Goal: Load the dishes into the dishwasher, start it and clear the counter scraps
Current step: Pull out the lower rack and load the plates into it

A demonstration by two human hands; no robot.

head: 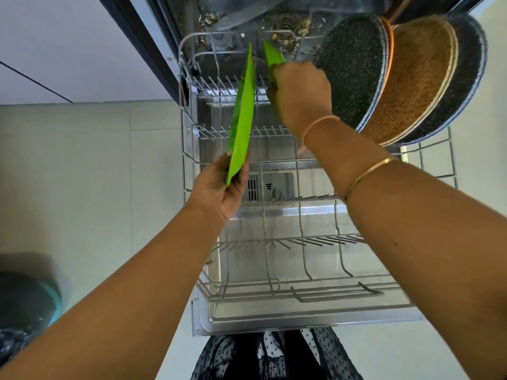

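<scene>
Step in hand: we judged it to be standing two green plates in the rear tines [219,90] of the lower rack [301,294].
Left hand [219,187]: it pinched the bottom rim of the nearer green plate [241,113], thumb on one face and fingers on the other. The plate was on edge, above the rack's left side, with its top reaching towards the back.
Right hand [300,97]: its fingers were curled round the farther green plate [273,57], deep at the rear. The hand hid the plate's foot, so we could not tell whether it sat in a slot.
Doing it well: we thought the farther plate should settle first, upright between two tines. The nearer one could then go a slot in front, both faces parallel and not touching.
Edges: the right hand was just beside the pans [354,78], which leaned stacked at the rack's right rear. The rack's left wall ran close to the nearer plate.
Open room: the rack's middle and front rows held nothing we could see, so both arms could draw straight back over the open door [274,322].
Risk: a knuckle against the speckled pan might have tipped the stack.
Also noted: scraps [285,37] lay on the tub floor behind the rack.
</scene>
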